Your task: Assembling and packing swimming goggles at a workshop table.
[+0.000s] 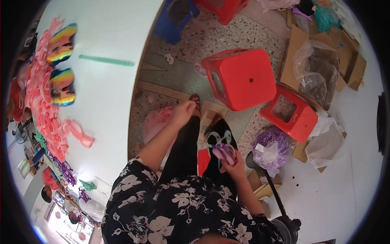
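Observation:
My right hand (237, 167) is closed around a small bundle of purple strips and pale loops (224, 152), held low over my right thigh. I cannot make out exactly what the bundle is. Over my left leg, near my foot, my left hand (185, 112) has its fingers curled in. Whatever is inside that hand, if anything, is hidden. Below it on the floor lies a pink bag or heap (157, 123), partly covered by my forearm.
On the left, a white table (109, 85) bears pink ruffled pieces (44, 103), shiny rainbow packets (63, 87) and a green strip (106, 60). Red stools (256, 83) stand ahead. Open cartons (293, 61) and a bag of purple bands (273, 148) lie to the right. People sit beyond the table.

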`<state>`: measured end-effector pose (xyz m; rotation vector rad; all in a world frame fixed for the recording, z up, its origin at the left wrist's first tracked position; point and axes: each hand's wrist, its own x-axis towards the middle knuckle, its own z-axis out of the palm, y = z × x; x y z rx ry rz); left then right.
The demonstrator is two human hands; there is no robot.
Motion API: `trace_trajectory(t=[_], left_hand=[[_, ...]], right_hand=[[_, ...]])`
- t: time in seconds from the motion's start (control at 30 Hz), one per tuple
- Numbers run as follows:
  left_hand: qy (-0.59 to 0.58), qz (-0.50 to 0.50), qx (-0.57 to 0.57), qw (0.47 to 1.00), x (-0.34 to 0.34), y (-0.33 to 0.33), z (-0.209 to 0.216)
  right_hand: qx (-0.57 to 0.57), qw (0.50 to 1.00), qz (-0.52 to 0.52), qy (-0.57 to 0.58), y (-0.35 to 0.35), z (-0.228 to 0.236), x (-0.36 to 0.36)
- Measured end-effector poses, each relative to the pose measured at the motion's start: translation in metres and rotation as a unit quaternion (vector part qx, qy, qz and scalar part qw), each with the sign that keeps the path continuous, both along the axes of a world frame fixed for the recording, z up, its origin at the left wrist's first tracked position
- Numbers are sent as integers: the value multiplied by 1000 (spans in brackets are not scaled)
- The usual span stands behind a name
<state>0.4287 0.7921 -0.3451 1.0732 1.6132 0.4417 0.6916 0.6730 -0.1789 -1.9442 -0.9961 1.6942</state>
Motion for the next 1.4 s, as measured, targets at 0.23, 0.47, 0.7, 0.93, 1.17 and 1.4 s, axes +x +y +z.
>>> trace_trajectory(t=[0.23, 0.47, 0.7, 0.93, 1.17, 1.4], left_hand=[[135, -60, -88, 985, 29, 76, -219], [209, -197, -88, 954, 64, 77, -465], [207, -164, 14, 964, 65, 51, -548], [303, 20, -33, 952, 72, 113, -405], [67, 353, 35, 932, 41, 15, -124], [250, -396, -325, 822, -51, -94, 83]], right_hand=[[-114, 991, -16, 62, -33, -128, 7], [-16, 991, 107, 82, -30, -195, 52], [5, 978, 149, 149, -7, -206, 74], [55, 986, 87, 134, -19, -221, 74], [-139, 985, 63, 82, 32, -148, 41], [-46, 995, 90, 5, 10, -97, 65]])
